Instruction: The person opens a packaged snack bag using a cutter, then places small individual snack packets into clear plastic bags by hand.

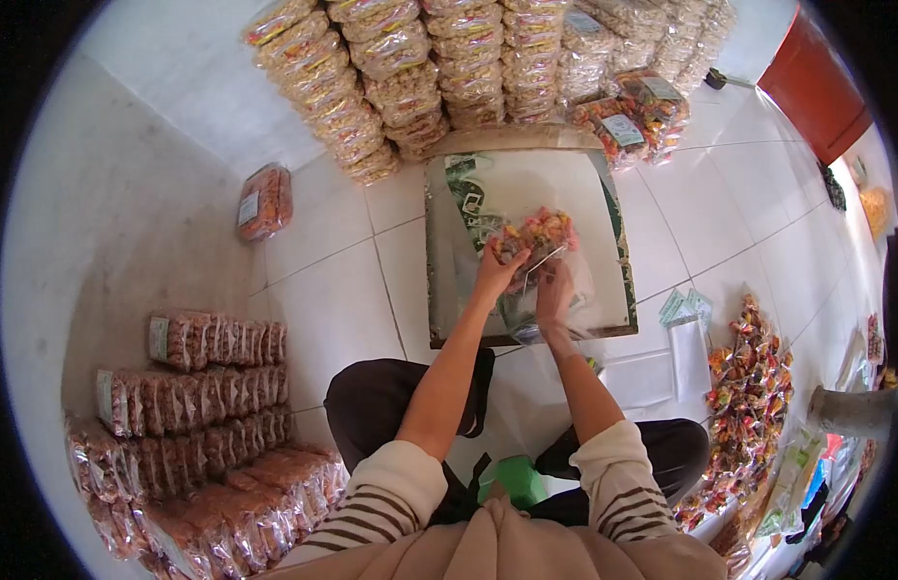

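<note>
A clear plastic bag [586, 280] lies over the low white-topped table [555, 179] in front of me. Colourful orange, yellow and pink snack packs [545, 228] are bunched at its far end. My left hand [502, 269] is closed around the left side of the snack packs, thumb on top. Close by on the right, my right hand [555, 290] has its fingers curled at the near side of the bunch, among the plastic. Whether it is inside the bag or on its outside I cannot tell, and its fingertips are partly hidden.
Tall stacks of bagged snacks [391, 48] stand behind the table, with filled colourful bags [623, 126] at their right. Reddish-brown packs [207, 396] line the left wall. Loose snack strings [749, 387], labels [686, 307] and white sheets [689, 358] lie at right. A green object [519, 480] sits between my legs.
</note>
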A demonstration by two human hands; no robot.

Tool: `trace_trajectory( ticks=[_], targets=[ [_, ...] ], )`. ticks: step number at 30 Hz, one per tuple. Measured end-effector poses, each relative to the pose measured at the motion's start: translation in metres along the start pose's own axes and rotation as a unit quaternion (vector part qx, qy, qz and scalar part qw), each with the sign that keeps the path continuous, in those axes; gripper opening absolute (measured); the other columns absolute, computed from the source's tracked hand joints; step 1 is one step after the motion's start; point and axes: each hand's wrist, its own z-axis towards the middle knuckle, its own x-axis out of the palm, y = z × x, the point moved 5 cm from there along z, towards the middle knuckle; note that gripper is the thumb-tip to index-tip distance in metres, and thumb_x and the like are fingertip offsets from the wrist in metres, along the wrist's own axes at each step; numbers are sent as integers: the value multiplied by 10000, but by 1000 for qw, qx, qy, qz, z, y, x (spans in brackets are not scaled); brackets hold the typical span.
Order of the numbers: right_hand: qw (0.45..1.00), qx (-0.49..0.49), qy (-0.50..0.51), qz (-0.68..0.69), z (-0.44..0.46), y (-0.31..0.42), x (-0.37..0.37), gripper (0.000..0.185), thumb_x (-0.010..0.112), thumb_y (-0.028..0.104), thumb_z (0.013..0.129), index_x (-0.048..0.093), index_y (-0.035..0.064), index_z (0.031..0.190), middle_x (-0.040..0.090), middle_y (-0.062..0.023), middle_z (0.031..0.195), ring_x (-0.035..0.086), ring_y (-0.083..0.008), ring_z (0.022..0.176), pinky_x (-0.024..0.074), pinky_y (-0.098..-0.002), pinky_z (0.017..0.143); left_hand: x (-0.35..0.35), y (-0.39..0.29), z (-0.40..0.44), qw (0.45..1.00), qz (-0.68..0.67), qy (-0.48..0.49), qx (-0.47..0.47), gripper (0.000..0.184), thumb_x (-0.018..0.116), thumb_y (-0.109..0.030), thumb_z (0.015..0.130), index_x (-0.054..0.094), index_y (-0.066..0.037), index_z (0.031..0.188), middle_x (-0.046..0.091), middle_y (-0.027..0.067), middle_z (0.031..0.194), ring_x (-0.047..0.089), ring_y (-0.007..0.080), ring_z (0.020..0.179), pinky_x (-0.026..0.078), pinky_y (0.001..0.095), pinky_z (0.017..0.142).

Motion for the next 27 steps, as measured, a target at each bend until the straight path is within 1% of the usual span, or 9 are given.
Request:
trace_trajectory(
  ticks=[3,4,6,10,14,19,22,24,27],
  targets=[
    [995,95,-2,34,-1,-5,9,201,541,9,737,521,11,937,535,-171,900,530,-352,821,432,-402,672,3,0,-4,999,-21,33,16,995,688,-551,616,224,-4,1306,470,136,1129,506,206,971,448,303,746],
    [995,95,-3,35,-2,-5,10,201,541,9,737,521,11,937,535,-171,900,530,-352,821,432,-402,672,7,0,-6,997,-51,59,24,994,687,-566,607,247,7,1289,486,130,1086,514,187,911,437,292,717],
    [998,-15,-53,-13,-7,10,3,299,588,-5,713,510,29,999,547,-122,886,546,-235,740,441,-330,667,6,7,-3,999,-40,25,11,941,678,-574,613,309,29,1234,502,111,1031,519,176,871,432,287,692],
    [985,6,-172,-33,-8,17,-6,452,628,-25,674,455,26,1089,533,-119,926,539,-224,789,450,-321,680,1,15,-1,998,23,-42,-29,806,593,-630,660,454,72,1031,525,80,850,526,179,739,412,280,627],
    [998,-2,-65,-4,-4,2,0,542,659,4,661,418,26,1146,524,-132,934,521,-253,848,444,-341,721,-3,10,9,990,101,4,-102,774,493,-668,707,467,67,947,540,115,783,546,230,710,418,300,626],
    [994,-29,-29,-103,-6,4,4,480,656,35,679,441,18,1108,531,-165,909,514,-333,830,425,-402,726,-14,1,9,984,105,-139,41,761,433,-671,740,473,52,976,563,178,809,562,322,761,426,382,648],
    [995,-28,8,-99,0,8,7,370,631,78,717,465,3,1039,535,-186,869,510,-367,807,410,-432,702,-17,0,7,986,115,-117,35,766,440,-670,736,472,39,1026,570,182,849,564,324,794,431,391,676],
    [987,79,26,-139,0,1,16,290,601,93,745,473,-7,985,542,-195,866,519,-354,803,407,-415,686,-20,1,9,986,124,-108,24,767,440,-669,737,466,33,1046,563,184,883,558,324,820,431,387,695],
    [993,87,13,-79,2,0,21,297,590,103,755,471,-12,1001,548,-203,889,526,-336,822,405,-404,680,-22,4,14,989,123,-84,20,771,443,-670,734,451,19,1080,547,181,945,545,317,868,427,384,727]
  ],
)
